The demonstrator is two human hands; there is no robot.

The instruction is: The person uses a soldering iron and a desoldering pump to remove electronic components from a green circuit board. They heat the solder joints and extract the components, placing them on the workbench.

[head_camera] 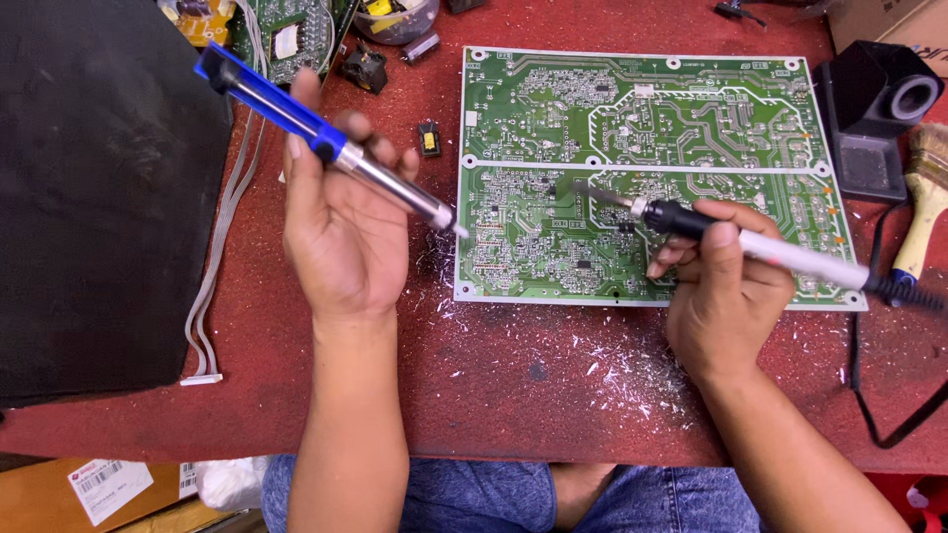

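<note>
A large green circuit board point(553, 109) lies solder side up on the red work table point(513, 385). My left hand point(341, 232) holds a blue and silver desoldering pump point(296, 114), palm up, its tip near the board's left edge. My right hand point(721, 286) grips a soldering iron point(790, 255) with a white handle. Its metal tip hovers over the lower half of the board.
A big black panel point(99, 197) covers the table's left side, with a grey ribbon cable point(212, 286) beside it. A black iron stand point(874, 109) and a brush point(928, 197) sit at the right. Solder flakes litter the front; small parts and another board lie at the back.
</note>
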